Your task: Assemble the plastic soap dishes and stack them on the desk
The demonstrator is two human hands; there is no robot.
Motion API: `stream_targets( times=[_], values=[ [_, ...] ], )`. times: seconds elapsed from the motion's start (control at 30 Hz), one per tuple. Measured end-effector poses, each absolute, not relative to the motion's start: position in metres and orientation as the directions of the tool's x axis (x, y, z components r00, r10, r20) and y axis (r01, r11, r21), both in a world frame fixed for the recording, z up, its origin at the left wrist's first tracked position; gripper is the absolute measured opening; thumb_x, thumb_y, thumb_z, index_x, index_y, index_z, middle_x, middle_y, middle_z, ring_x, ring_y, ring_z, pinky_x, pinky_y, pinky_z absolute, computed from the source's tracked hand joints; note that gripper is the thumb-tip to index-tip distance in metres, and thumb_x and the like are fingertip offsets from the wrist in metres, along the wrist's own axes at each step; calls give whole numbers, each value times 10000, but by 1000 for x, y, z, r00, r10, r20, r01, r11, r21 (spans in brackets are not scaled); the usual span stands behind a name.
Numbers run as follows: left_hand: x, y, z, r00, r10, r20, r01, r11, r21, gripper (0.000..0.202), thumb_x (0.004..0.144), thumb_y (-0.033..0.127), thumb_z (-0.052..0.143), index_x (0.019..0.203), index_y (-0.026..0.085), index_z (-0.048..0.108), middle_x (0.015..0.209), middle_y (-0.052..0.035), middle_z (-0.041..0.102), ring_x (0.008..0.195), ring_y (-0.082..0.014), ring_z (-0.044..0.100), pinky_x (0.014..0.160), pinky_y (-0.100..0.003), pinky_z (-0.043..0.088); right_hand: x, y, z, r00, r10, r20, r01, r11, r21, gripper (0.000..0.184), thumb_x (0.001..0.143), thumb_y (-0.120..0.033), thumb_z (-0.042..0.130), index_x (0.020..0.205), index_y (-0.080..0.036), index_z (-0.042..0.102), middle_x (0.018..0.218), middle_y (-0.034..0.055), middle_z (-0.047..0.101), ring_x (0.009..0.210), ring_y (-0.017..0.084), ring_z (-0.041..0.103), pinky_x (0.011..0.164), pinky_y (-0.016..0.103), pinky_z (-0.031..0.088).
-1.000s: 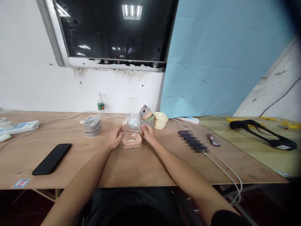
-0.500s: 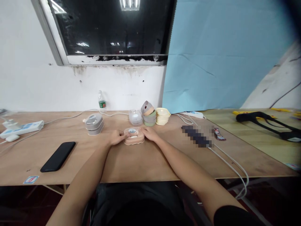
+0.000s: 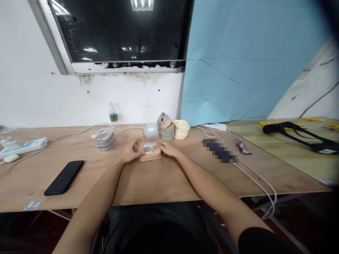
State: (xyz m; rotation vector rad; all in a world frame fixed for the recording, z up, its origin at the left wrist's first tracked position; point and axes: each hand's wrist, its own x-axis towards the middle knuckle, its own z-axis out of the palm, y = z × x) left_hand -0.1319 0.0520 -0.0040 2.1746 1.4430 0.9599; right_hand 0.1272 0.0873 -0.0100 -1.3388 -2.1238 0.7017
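Note:
A peach-pink lidded food container lies flat on the table in front of me, a round blue-and-white sticker on its lid. At its left side is my left hand, fingers lifted and apart, with the thumb close to the lid's edge. My right hand grips the container's right end, its fingers bent over the far right corner. Behind the container sit a clear plastic tub, a leaning stack of grey, peach and green bands and a pile of cream-coloured trays.
A stacked grey container stands to the left, near a plastic bottle. A black phone and a power strip lie farther left. On the right are a pixelated dark item, a snack wrapper and white cables.
My left hand has loosened and spread its fingers away from the container's left side. My right hand stays at the right end. The whole view has shifted slightly.

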Motion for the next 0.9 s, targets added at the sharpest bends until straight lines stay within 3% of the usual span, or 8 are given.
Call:
stream_targets(
  times=[0.13,0.27,0.37,0.5,0.63,0.77,0.9],
  values=[
    [-127,51,-4,392,861,323,618,-507,601,615,759,533,592,1287,225,532,1287,-69,562,1082,-233,561,829,-305,492,124,88,-11,-326,920,216,677,387,-626,534,858,-602,408,606,-176,608,559,4,606,533,129,504,507,222,310],
    [-128,53,-3,350,909,225,665,-411,624,674,770,577,566,1323,196,509,1277,-89,587,993,-246,621,838,-333,493,122,87,-13,-298,908,295,655,419,-629,484,880,-565,410,742,-193,688,703,24,674,637,151,557,571,226,346],
    [-131,54,-3,330,923,197,675,-376,635,667,777,573,556,1316,182,517,1258,-91,603,983,-249,634,854,-338,492,123,87,-14,-286,914,289,670,406,-621,547,894,-593,356,708,-189,674,631,22,649,605,149,550,565,225,341],
    [-131,54,-4,313,909,275,692,-417,590,617,770,534,569,1268,170,558,1390,-108,478,1158,-279,549,943,-355,462,123,87,-15,-288,916,278,703,399,-589,564,858,-634,394,597,-175,596,557,6,599,535,130,501,541,222,323],
    [-129,52,-1,388,832,397,710,-544,447,597,783,385,556,1341,190,479,1496,-80,326,1331,-283,365,1095,-417,309,122,85,-14,-338,881,331,629,473,-617,538,886,-603,368,676,-170,610,618,4,620,585,128,529,577,219,350],
    [-127,52,4,442,825,354,745,-557,368,418,881,349,400,1233,225,589,1382,-52,498,1237,-249,473,1053,-413,345,118,81,-14,-391,856,339,537,511,-671,483,906,-561,366,911,-172,651,582,-21,597,598,131,553,608,219,374],
    [-133,50,10,191,901,390,904,-316,288,450,894,501,362,1141,251,643,1261,-76,594,1140,-301,527,978,-477,352,119,82,-9,-279,861,425,618,500,-607,420,865,-548,457,925,-193,674,603,-18,599,592,133,524,591,220,356]
  ],
)
